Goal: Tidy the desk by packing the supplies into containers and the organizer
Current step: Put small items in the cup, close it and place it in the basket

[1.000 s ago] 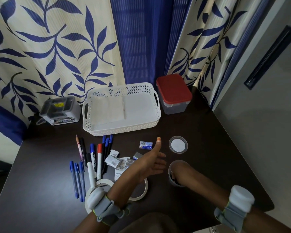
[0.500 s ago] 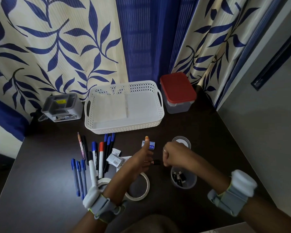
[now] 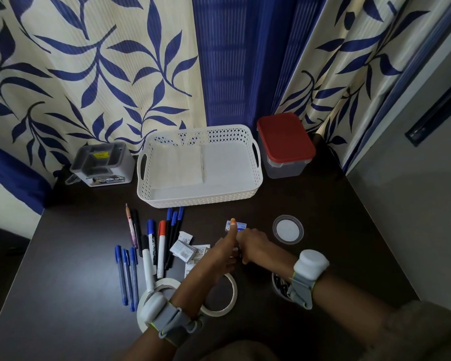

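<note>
1. Our left hand (image 3: 220,259) lies open, palm up and thumb raised, over the paper packets (image 3: 190,252) at the desk's middle.
2. Our right hand (image 3: 253,246) curls its fingers down at the left palm; what it pinches is hidden, so we cannot tell its grip.
3. The round cup (image 3: 279,285) sits under our right wrist, its lid (image 3: 288,229) farther off.
4. The white basket (image 3: 201,199) stands far, pens (image 3: 126,274) left.

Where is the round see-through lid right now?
The round lid lies flat on the desk's right side, right of both hands, in front of the red-lidded container.
</note>
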`<action>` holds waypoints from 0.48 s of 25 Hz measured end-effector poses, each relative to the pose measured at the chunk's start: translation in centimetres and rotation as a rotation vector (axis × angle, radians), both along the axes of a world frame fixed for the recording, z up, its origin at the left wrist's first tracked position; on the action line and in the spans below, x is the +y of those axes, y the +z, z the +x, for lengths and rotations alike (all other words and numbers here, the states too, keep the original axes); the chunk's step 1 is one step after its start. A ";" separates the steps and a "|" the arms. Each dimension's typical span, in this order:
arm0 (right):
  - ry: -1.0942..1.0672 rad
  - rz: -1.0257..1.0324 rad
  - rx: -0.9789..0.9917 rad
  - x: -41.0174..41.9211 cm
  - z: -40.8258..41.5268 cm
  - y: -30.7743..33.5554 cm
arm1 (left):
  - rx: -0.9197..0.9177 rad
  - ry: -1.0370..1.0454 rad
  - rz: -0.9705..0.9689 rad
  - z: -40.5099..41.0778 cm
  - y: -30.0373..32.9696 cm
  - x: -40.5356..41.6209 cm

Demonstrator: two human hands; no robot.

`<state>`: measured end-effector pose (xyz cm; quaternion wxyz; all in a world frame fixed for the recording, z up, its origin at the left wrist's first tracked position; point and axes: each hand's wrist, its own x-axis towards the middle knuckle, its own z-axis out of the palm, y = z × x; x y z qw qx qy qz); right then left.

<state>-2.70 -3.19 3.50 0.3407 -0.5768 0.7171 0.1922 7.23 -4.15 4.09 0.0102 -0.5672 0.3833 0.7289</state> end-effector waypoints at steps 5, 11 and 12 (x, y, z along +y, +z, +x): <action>-0.016 -0.008 0.005 0.0 0.0 -0.4 | 0.021 -0.006 -0.003 0.0 -0.4 -0.1; -0.093 -0.189 -0.061 1.2 -1.0 1.8 | 0.004 -0.010 -0.034 -0.1 0.3 0.1; -0.121 -0.209 -0.086 1.4 -1.3 2.4 | 0.021 -0.021 -0.032 -0.1 0.3 0.0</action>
